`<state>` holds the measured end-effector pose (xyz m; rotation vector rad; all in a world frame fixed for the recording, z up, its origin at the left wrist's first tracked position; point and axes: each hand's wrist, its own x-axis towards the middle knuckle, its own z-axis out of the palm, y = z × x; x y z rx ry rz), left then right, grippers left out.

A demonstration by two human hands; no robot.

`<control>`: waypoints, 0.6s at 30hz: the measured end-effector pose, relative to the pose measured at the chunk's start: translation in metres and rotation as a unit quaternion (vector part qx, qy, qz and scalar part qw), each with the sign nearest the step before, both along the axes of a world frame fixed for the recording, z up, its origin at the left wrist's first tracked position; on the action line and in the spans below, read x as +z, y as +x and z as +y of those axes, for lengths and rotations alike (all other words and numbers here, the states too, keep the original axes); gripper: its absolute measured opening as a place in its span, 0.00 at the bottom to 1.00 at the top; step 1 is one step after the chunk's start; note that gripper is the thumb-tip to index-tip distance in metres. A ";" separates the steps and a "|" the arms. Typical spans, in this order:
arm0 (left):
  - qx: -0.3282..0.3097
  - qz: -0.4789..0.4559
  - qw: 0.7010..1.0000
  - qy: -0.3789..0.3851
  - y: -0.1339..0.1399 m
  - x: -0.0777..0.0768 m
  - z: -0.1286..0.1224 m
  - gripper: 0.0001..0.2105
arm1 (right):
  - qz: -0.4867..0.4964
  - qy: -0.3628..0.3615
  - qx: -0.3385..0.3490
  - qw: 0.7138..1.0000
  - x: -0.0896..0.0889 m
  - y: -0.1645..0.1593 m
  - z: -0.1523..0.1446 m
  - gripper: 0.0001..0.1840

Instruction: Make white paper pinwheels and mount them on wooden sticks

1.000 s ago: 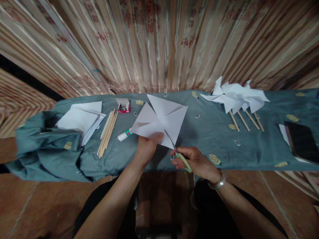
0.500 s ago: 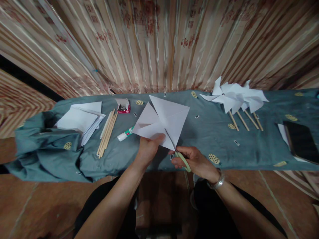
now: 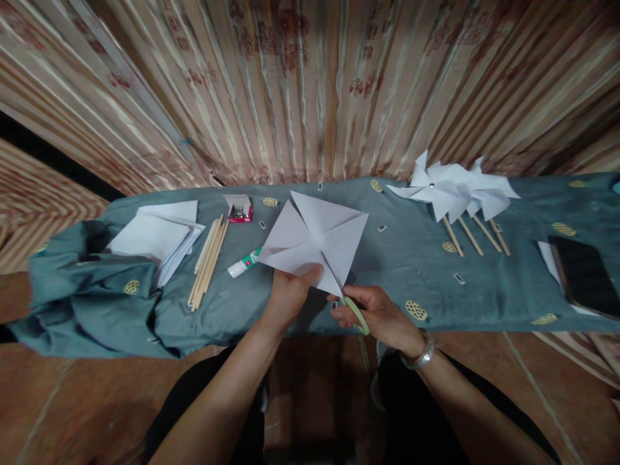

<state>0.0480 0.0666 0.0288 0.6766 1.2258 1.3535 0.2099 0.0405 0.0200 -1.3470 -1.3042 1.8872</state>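
My left hand grips a white square of paper by its near edge, thumb on top and fingers hidden beneath. Slits run in from the paper's corners toward its middle. My right hand is closed round the pale green handles of a pair of scissors. The scissor blades lie in the paper along the slit at its near right corner. A glue stick lies just left of the paper, close to its left corner.
Left of the glue stick are a small open box of metal pins, wooden sticks and a stack of white paper. Several paper pinwheels on sticks lie at the right. A phone rests farther right on the teal cloth.
The slit at the paper's right corner looks slightly more parted. Both hands and the scissors hold nearly the same place, and the whole view has shifted a little.
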 end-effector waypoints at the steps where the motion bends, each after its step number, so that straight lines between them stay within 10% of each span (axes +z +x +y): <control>1: 0.001 0.000 1.000 0.000 0.000 0.000 0.000 0.16 | 0.004 -0.003 -0.001 1.000 0.000 0.000 0.000 0.24; 18: -0.010 0.001 1.000 -0.009 0.003 -0.003 -0.001 0.18 | -0.007 0.037 0.015 0.999 0.000 0.004 0.000 0.17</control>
